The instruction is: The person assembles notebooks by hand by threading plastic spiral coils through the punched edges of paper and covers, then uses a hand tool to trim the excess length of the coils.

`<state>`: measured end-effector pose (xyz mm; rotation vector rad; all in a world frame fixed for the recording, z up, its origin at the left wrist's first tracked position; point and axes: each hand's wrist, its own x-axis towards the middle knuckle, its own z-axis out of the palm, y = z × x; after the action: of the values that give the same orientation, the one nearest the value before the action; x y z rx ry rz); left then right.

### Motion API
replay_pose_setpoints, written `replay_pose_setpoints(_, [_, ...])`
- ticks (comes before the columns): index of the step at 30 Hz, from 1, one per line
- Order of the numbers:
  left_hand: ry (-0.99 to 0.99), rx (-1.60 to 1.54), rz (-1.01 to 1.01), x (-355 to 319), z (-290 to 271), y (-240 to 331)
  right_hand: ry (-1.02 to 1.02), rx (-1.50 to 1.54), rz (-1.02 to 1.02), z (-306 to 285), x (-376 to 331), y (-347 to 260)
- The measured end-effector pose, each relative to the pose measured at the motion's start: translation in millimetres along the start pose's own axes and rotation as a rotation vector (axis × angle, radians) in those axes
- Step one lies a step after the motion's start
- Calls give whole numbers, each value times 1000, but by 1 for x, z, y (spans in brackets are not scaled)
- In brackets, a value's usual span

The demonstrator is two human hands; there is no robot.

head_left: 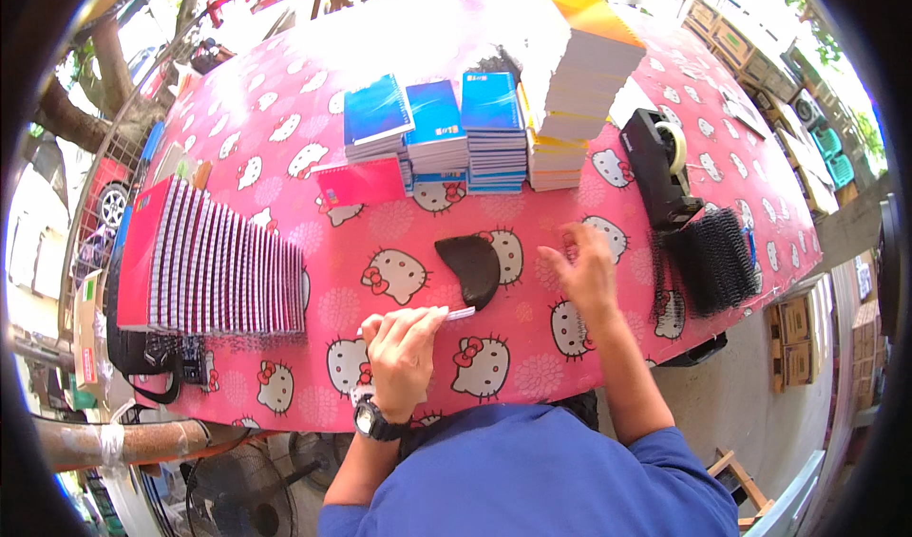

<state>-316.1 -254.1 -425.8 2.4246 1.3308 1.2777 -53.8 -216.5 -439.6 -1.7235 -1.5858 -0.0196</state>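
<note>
My left hand [399,347], with a black watch on its wrist, is closed around a thin white pen-like stick [461,314]. The tip of the stick points right, close to the lower end of a dark crescent-shaped pad [472,266] lying on the pink tablecloth. To the right of that pad, my right hand [584,269] hovers over the cloth, thumb apart from the fingers, with nothing visible in it. Black spiral binding coils [712,262] lie in a bundle farther right. On the left a long row of red-covered spiral notebooks [214,262] stands on edge.
Stacks of blue notebooks [435,114] stand at the back, a red notebook [363,183] in front of them. Beside them rises a tall yellow-topped pile [579,72]. A black tape dispenser [655,167] sits at right. A fan [242,489] is below the table's near edge.
</note>
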Motion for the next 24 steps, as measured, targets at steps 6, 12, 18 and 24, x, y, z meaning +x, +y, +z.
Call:
replay_pose_setpoints(6, [0,-9,30,7,7,-1,-275,274,-34,-13,-9,15])
replay_pose_setpoints(12, [14,-16,-48,9,9,5,-597,666,-111,-19,-13,-50])
replay_pose_setpoints(18, [15,1,-66,10,9,6,-657,694,-177,-14,-9,-49])
replay_pose_setpoints(24, [3,8,-79,9,9,7,-770,684,-206,-8,-9,-45])
